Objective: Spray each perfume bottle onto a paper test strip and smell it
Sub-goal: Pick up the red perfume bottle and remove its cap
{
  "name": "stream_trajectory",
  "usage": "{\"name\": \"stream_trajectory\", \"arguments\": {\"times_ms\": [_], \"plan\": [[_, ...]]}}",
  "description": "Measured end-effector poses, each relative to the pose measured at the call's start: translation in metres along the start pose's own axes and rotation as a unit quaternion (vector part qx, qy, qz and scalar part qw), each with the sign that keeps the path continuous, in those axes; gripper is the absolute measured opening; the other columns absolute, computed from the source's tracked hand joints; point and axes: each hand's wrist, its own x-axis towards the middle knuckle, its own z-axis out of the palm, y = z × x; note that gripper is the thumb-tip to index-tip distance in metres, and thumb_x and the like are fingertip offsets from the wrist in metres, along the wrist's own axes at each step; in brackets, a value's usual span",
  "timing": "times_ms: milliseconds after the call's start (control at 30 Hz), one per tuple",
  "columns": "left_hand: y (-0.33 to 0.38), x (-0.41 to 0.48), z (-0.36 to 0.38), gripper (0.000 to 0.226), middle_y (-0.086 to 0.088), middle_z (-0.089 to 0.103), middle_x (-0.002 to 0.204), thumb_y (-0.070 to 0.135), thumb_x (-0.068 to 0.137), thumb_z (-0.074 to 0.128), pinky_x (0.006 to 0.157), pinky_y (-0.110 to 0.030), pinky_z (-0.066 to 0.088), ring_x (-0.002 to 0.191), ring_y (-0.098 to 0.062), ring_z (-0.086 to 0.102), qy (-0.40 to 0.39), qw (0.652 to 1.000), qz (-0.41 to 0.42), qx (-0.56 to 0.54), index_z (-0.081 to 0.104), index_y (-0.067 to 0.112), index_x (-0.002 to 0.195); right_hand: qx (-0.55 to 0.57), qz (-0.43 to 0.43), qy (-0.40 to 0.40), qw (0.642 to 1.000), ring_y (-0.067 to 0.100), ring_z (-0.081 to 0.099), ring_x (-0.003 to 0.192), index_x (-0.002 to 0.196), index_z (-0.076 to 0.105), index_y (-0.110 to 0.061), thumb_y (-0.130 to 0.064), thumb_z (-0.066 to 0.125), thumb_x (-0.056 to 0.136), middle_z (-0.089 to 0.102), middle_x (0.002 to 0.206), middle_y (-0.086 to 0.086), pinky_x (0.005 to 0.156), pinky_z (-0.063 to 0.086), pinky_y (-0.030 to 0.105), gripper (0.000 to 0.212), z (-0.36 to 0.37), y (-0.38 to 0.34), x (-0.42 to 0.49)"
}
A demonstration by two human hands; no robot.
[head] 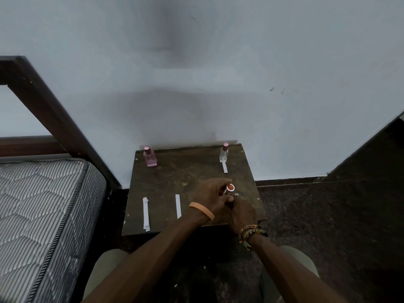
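Note:
On a small dark table (166,180) a pink perfume bottle (150,158) stands at the far left corner and a clear bottle (223,153) with a pink cap at the far right. A white paper strip (225,167) lies just in front of the clear bottle. Two more strips lie near the front: one at the left (145,213), one in the middle (178,206). My left hand (211,196) grips a small bottle with a red round top (230,188) over the table's right side. My right hand (241,212) meets it from below; its fingers are mostly hidden.
A mattress (41,206) with a dark wooden bed frame (54,119) stands close on the left. A pale wall (218,84) rises right behind the table. Dark floor (328,215) spreads to the right. My knees show below the table's front edge.

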Motion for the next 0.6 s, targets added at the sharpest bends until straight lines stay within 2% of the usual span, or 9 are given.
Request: {"name": "stream_trajectory", "arguments": {"times_ms": [67,167,300,467,600], "plan": [[-0.0031,-0.0022,0.0007,0.054,-0.001,0.067,0.117,0.015,0.071,0.077,0.094,-0.02,0.045,0.106,-0.013,0.061,-0.016,1.0,0.0,0.007,0.061,0.021,0.123,0.005,0.003,-0.001,1.0,0.031,0.065,0.087,0.105,0.062,-0.014,-0.029,0.054,0.091,0.069,0.095,0.009,0.074,0.051,0.039,0.021,-0.0004,0.0,0.0001],[-0.0079,-0.0044,0.0003,0.056,0.001,0.065,0.117,0.017,0.075,0.072,0.095,-0.022,0.043,0.106,-0.013,0.058,-0.043,0.998,0.014,0.035,0.057,0.023,0.128,0.009,0.003,0.001,1.0,0.03,0.065,0.085,0.104,0.063,-0.016,-0.033,0.054,0.091,0.069,0.092,0.008,0.07,0.049,0.037,0.023,-0.0006,0.0,-0.0004],[-0.0084,-0.005,-0.0007,0.052,0.001,0.065,0.118,0.012,0.076,0.069,0.093,-0.017,0.038,0.107,-0.013,0.058,-0.051,0.998,0.02,0.042,0.058,0.023,0.126,0.011,0.005,0.001,1.0,0.031,0.065,0.089,0.107,0.062,-0.014,-0.033,0.055,0.092,0.069,0.096,0.009,0.074,0.05,0.038,0.026,0.0007,0.0011,-0.0005],[-0.0089,-0.0044,0.0,0.05,0.0,0.066,0.118,0.008,0.072,0.072,0.095,-0.021,0.042,0.108,-0.015,0.059,-0.04,0.999,0.01,0.032,0.063,0.019,0.119,0.007,0.016,-0.012,1.0,0.027,0.064,0.087,0.102,0.061,-0.017,-0.039,0.053,0.092,0.068,0.095,0.006,0.074,0.05,0.036,0.026,-0.0005,-0.0013,0.0013],[-0.0077,-0.0027,0.0003,0.047,0.001,0.066,0.115,0.007,0.072,0.072,0.094,-0.024,0.046,0.105,-0.014,0.06,-0.041,0.999,0.003,0.032,0.063,0.02,0.116,-0.016,0.018,-0.051,0.998,0.025,0.063,0.093,0.106,0.059,-0.017,-0.04,0.055,0.09,0.067,0.102,0.005,0.081,0.052,0.041,0.028,-0.0027,-0.0039,0.003]]}}
